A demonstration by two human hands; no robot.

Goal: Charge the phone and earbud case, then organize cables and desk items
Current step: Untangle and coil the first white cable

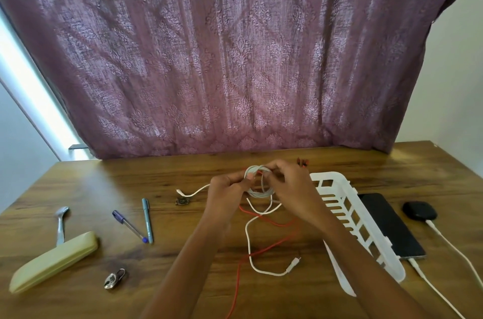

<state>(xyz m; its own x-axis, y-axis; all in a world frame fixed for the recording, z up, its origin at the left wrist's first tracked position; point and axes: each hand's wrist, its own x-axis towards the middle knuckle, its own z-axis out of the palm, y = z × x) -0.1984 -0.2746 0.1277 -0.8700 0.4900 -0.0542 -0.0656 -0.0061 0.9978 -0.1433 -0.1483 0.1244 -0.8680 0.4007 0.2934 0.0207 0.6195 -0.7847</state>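
Near the middle of the frame, over the counter point(104, 182), both hands hold a white cable point(261, 194) that is wound into a small round coil. The left hand point(227, 189) pinches the left side of the coil with curled fingers, and the right hand point(290, 184) grips its top and right side. One loose end of this cable lies toward the left with its plug on the wood. The other end runs down the frame in a wide loop and finishes in a small plug. A thin red cable point(271, 223) crosses it and leaves at the lower edge.

Right of the hands stands a white plastic basket point(347, 211), long and narrow, with slotted walls. Just beside it on the right lies a black phone point(389, 224), flat and glossy, with a white charging cable point(428, 280) in its lower end. Near the right edge sits a dark rounded earbud case point(419, 210), and a second charging cable point(454, 248) is plugged into it.

On the left part of the counter lie two pens point(147, 219) whose lower ends nearly meet, a metal spoon point(61, 224), a pale yellow oblong case point(55, 261) and a small metal padlock point(114, 279), with bare wood between them. The counter is brown wood with clear grain. Behind its far edge hangs a purple patterned curtain point(235, 57).
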